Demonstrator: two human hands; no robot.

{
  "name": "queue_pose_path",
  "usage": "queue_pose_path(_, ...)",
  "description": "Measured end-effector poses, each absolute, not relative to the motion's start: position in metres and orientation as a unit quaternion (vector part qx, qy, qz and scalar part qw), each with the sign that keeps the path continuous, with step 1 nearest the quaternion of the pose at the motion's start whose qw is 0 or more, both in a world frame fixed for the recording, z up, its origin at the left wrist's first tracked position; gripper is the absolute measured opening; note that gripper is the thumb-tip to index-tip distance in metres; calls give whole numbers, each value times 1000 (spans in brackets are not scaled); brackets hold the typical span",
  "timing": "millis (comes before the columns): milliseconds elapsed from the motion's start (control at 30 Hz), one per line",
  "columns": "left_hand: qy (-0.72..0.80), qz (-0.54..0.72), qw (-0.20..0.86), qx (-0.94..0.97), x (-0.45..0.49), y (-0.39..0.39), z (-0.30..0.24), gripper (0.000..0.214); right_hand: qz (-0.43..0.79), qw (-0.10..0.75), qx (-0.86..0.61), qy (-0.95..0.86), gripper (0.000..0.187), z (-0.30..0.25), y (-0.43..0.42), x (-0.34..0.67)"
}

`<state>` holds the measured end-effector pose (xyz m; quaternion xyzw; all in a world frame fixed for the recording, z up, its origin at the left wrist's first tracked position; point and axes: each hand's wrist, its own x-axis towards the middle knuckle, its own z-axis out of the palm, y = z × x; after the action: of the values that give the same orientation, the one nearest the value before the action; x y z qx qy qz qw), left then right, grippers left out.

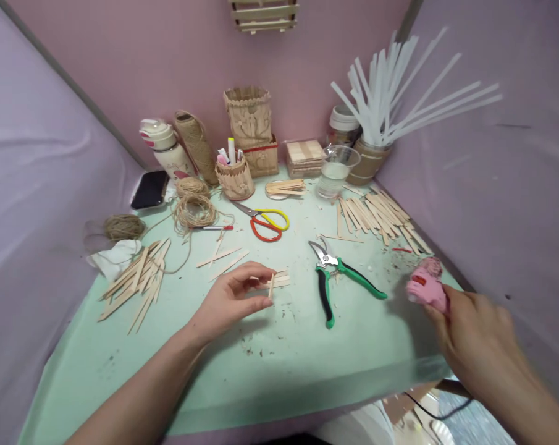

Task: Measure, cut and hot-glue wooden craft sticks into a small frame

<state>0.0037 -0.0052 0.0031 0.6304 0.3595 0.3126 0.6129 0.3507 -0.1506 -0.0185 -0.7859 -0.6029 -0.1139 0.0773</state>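
My left hand hovers over the middle of the pale green table, its fingers pinched on a short wooden stick piece held upright. A few flat wooden sticks lie just behind that piece. My right hand is at the table's right edge, closed around a pink glue gun whose nozzle points left. Green-handled pruning shears lie between the two hands.
Red-and-yellow scissors, twine coils, a red pen, and stick piles at left and right lie about. Woven holders, a bottle, a clear cup, and white strips in a jar stand along the back wall. A phone lies at left.
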Motion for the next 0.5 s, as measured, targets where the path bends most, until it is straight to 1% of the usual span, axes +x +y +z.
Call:
queue_pose_path(100, 389, 255, 439, 769, 4, -1, 17, 31, -184, 26, -775, -604, 55, -45, -158, 365)
queue_pose_path(167, 407, 199, 338, 825, 8, 1, 22, 29, -182, 5, -762, -622, 47, -54, -161, 370)
queue_pose_path(233, 420, 147, 264, 856, 14, 2, 23, 27, -162, -11, -747, -645, 39, -56, -163, 372)
queue_pose_path(300, 421, 102, 209, 876, 23, 4, 21, 24, -156, -18, -741, -653, 38, -54, -165, 374)
queue_pose_path(400, 410, 43, 154, 898, 36, 5, 20, 18, -174, 0, -743, -646, 53, -47, -168, 374)
queue_pose_path(500, 409, -7, 109, 906, 48, 6, 21, 16, -168, 43, -753, -635, 68, -37, -168, 366)
